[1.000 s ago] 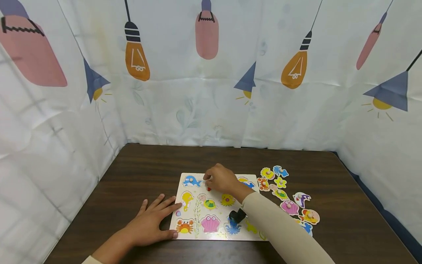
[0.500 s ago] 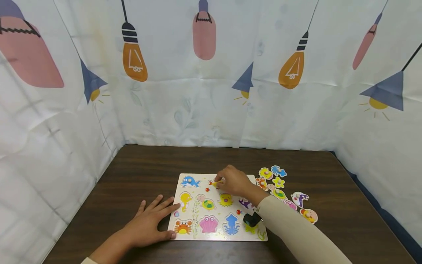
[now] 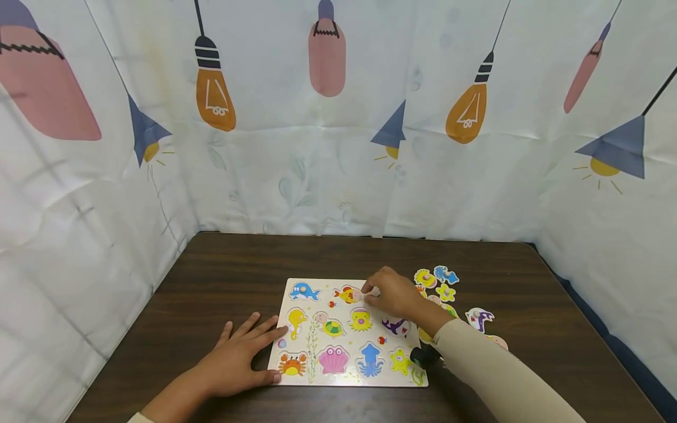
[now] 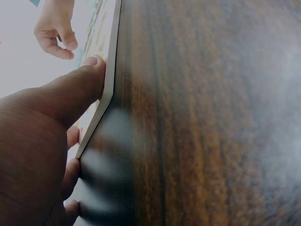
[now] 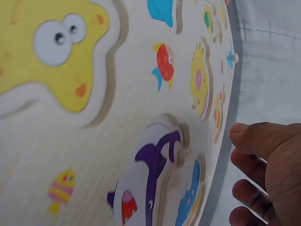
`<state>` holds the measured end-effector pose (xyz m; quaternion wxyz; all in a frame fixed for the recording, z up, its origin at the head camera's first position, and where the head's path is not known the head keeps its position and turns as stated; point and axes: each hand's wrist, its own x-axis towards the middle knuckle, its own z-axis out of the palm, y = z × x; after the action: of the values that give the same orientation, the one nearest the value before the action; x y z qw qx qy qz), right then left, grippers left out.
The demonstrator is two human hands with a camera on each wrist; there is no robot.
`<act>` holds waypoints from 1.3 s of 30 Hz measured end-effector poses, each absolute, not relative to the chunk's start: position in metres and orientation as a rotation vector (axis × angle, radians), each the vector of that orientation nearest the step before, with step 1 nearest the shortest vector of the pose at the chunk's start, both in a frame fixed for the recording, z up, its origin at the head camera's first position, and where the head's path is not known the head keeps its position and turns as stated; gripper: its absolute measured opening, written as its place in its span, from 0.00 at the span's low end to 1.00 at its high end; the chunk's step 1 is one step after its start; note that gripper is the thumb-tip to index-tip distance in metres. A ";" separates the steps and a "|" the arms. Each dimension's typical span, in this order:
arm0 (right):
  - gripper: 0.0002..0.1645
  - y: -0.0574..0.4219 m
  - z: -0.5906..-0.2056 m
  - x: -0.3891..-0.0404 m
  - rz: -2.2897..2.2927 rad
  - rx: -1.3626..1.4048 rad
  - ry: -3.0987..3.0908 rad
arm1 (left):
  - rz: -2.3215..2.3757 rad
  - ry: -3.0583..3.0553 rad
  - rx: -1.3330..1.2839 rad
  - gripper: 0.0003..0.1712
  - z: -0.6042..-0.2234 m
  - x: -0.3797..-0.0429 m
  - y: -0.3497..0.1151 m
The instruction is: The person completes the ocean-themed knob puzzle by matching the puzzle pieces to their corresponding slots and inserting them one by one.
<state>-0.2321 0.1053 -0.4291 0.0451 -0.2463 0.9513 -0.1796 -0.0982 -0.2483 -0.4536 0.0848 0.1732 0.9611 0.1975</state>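
A pale wooden puzzle board (image 3: pixel 312 341) with sea-animal shaped recesses lies on the table. In its top left recess sits a blue whale piece (image 3: pixel 304 291) with a knob, which also stands out in the right wrist view (image 5: pixel 231 59). My left hand (image 3: pixel 238 355) rests spread at the board's left edge, thumb on the near left corner. Over the top row, beside the printed red and yellow fish (image 3: pixel 348 294), hovers my right hand (image 3: pixel 394 294). Its thumb and fingers are apart and loosely bent, with nothing between them in the right wrist view (image 5: pixel 263 165).
Loose knobbed pieces lie right of the board: a yellow one (image 3: pixel 425 278), a blue one (image 3: pixel 446 274), a yellow star (image 3: pixel 446 292) and a purple and white one (image 3: pixel 479 318). My right forearm covers others. A printed curtain (image 3: pixel 338 176) hangs behind the dark table (image 3: pixel 238 264).
My right hand has moved right along the top row, away from the whale and past the fish, uncovering both. My left hand stays at the board's edge.
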 end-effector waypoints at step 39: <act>0.06 0.240 -0.425 -0.209 -0.566 -0.554 3.039 | 0.575 2.867 0.510 0.50 -0.454 -0.099 -0.248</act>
<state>-0.2091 0.2399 -0.4248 0.0006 -0.1765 0.9677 -0.1801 -0.0994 -0.2482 -0.4541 0.0868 0.1712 0.9622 0.1930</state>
